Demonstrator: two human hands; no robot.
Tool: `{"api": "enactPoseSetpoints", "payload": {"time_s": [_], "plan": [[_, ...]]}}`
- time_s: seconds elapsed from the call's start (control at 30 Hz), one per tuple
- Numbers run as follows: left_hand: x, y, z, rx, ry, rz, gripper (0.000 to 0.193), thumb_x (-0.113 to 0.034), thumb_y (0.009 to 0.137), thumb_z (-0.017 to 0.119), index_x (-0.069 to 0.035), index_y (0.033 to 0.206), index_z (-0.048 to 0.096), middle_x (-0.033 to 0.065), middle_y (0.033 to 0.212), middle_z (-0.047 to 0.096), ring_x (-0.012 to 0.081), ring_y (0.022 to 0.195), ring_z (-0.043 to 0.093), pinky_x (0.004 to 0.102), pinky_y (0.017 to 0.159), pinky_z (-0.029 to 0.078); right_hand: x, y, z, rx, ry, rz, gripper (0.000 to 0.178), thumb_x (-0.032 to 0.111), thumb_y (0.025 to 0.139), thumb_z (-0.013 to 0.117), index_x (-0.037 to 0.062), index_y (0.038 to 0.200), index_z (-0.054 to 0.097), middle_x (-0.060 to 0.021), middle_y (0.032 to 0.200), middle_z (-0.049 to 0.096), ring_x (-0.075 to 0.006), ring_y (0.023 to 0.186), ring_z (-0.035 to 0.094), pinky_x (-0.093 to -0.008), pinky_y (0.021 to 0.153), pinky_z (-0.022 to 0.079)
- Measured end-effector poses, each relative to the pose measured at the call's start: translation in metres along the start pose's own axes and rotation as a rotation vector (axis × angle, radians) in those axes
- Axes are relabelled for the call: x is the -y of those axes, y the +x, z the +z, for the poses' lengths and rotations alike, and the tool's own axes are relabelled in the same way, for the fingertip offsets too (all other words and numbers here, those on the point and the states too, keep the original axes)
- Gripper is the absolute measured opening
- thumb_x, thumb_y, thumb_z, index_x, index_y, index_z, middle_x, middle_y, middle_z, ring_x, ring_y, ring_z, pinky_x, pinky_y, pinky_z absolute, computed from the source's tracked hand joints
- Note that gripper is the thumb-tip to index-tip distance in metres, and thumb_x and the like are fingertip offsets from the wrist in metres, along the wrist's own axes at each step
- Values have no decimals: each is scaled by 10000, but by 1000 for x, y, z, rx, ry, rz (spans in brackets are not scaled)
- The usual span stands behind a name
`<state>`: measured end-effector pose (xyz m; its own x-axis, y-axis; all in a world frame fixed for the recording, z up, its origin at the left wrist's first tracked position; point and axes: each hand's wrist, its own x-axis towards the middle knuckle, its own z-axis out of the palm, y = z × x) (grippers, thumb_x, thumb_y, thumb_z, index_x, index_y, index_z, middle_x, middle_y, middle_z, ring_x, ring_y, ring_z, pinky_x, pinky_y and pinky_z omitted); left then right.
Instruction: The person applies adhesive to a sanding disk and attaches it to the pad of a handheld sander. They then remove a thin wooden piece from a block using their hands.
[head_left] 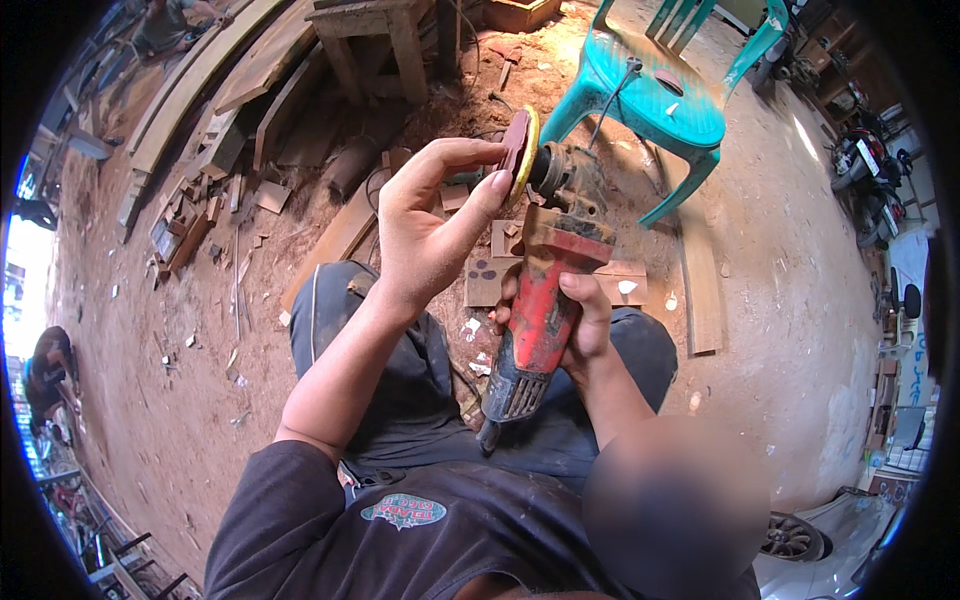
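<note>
Setting: Sawdust-strewn workshop floor (800,330), seen from above by a seated person in dark trousers; sunlit dirt and wood dust all around.
Tool: red angle grinder (545,300), worn and dusty, held upright over the lap, head up, cord end pointing down toward the knees.
Disc: reddish sanding disc (518,148) on a yellow backing pad, mounted at the grinder's head, seen nearly edge-on.
Left hand: left hand (430,225) raised, thumb and fingers closed in a narrow grip on the disc's rim and face.
Right hand: right hand (580,325) wrapped firmly round the grinder's red body, fingers curled over the front.
Progress: by my judgement, the disc sits on the spindle and is being handled by hand; whether it is being tightened or loosened I cannot tell. No workpiece is at the disc, so sanding itself looks not yet begun.
Nearby: 1 turquoise plastic chair (660,105) just beyond the tool; planks (200,75) stacked at upper left; offcuts (555,280) on the floor under the grinder; a wooden bench leg behind.
</note>
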<state>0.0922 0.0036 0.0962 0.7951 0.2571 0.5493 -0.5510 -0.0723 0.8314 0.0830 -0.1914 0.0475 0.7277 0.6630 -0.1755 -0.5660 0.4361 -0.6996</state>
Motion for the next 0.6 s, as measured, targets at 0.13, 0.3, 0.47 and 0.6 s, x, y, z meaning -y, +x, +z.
{"api": "enactPoseSetpoints", "payload": {"time_s": [0.13, 0.3, 0.47, 0.6], "plan": [[-1, -1, -1, -13, 52, 7, 205, -34, 926, 715, 60, 1106, 686, 94, 1029, 720, 127, 969, 664, 275, 891, 516, 1, -1, 0, 6, -15, 3, 671, 446, 833, 604, -2, 1326, 528, -169, 1021, 673, -307, 835, 711, -423, 776, 595], [-6, -3, 0, -38, -7, -20, 184, -31, 942, 701, 59, 1102, 681, 85, 1029, 720, 107, 955, 668, 258, 867, 530, 0, 0, -1, 23, 45, -17, 590, 400, 842, 629, -24, 1247, 567, -177, 1015, 685, -295, 844, 724, -427, 760, 614], [-6, -2, -1, -41, -26, -28, 188, -33, 949, 698, 62, 1110, 675, 81, 1035, 718, 98, 957, 669, 251, 864, 539, 1, 1, 1, 22, 65, -28, 556, 376, 841, 646, -24, 1220, 580, -178, 1010, 691, -288, 847, 732, -422, 741, 627], [-7, -3, 0, -47, -52, -47, 188, -38, 952, 699, 63, 1108, 674, 80, 1041, 718, 96, 957, 673, 245, 863, 542, 1, 1, 1, 20, 68, -20, 552, 373, 840, 646, -20, 1222, 578, -175, 1008, 690, -286, 848, 731, -422, 740, 628]]}}
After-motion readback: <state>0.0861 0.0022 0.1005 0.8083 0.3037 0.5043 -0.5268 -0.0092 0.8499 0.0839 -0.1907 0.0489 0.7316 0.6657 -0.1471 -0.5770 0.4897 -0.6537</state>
